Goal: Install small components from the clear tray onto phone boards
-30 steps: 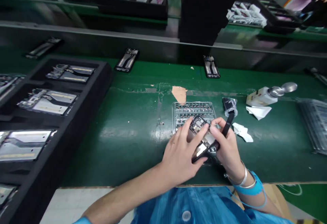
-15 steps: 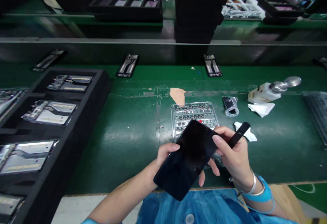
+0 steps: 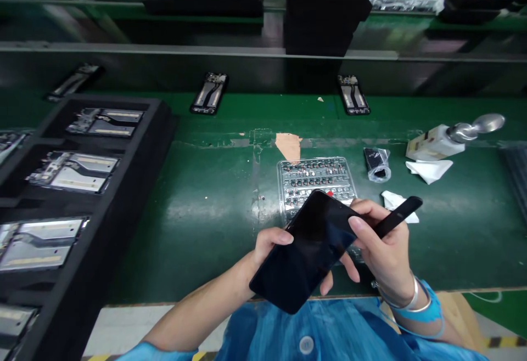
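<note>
A black phone (image 3: 304, 251) is held tilted above the front edge of the bench, its dark glossy face up. My left hand (image 3: 272, 243) grips its left side, thumb on the face and fingertips showing beyond the right edge. At the phone's upper right corner, my right hand (image 3: 381, 246) pinches with thumb and fingers. A black-handled tool (image 3: 398, 215) also sits in my right hand, pointing up and right. Behind the phone lies a clear plastic tray (image 3: 317, 177) of small parts, partly covered by the phone.
A black foam tray (image 3: 144, 147) with opened phones stands at left. Two opened phones (image 3: 209, 93) (image 3: 353, 95) lie at the back. On the right are a white bottle (image 3: 430, 142), white wipes (image 3: 430, 170) and a small wrapped black item (image 3: 376, 163).
The view has shifted slightly, so the background sits higher. The black tool in my right hand has swung lower and further right. Both hands still hold the phone.
</note>
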Motion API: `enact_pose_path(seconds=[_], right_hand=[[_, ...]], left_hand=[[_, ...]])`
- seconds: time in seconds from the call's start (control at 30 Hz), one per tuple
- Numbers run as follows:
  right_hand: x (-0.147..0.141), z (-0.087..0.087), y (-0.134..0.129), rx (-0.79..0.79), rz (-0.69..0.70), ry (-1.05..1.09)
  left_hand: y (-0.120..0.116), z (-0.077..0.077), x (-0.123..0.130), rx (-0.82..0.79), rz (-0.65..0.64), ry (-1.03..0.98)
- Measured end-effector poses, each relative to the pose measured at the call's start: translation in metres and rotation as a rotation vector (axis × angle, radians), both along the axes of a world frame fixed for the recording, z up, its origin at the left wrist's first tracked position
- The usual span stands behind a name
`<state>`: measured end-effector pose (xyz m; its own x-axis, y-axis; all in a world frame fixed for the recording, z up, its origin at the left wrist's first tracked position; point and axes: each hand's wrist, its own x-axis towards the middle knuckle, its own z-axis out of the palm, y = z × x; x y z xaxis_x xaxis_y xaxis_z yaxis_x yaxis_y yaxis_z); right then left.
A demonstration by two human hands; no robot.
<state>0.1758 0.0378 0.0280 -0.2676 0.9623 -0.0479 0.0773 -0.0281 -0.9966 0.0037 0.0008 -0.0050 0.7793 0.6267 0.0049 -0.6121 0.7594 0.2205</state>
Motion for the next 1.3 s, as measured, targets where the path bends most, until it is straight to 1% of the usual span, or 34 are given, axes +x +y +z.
enact_pose_path(seconds=[0.23,0.33,0.47,0.67,0.83,1.07,1.2,1.3], right_hand=[[-0.0026,0.0011,0.0011,-0.017,-0.018,-0.017],[-0.0043,0.002,0.0019,-0.027,-0.047,-0.034],[-0.0064,0.0021,0.0035,-0.041,-0.056,-0.028],[-0.0058,-0.0007,0.0046,-0.056,-0.036,0.003],[-0.0043,-0.0035,0.0049,-0.05,-0.018,0.019],[-0.0049,-0.0026,0.006,-0.036,-0.005,-0.01],[-0.0073,-0.0013,0.0062,-0.014,-0.047,-0.057],[-0.0089,-0.0019,0.0057,-0.075,-0.119,-0.063]], left_hand=[[0.0023,-0.0004,0.0017,-0.003,-0.013,-0.055],[0.0014,-0.0035,0.0021,-0.012,0.009,-0.039],[0.0018,-0.0053,0.0025,0.025,0.042,-0.033],[0.0039,-0.0037,0.0042,0.058,0.05,-0.056],[0.0043,0.0003,0.0056,0.056,0.107,-0.054],[0.0013,-0.0045,0.005,0.049,0.034,-0.014],[0.0,-0.0025,0.007,0.047,0.046,0.031],[0.0001,-0.0001,0.0081,0.058,0.075,0.09]])
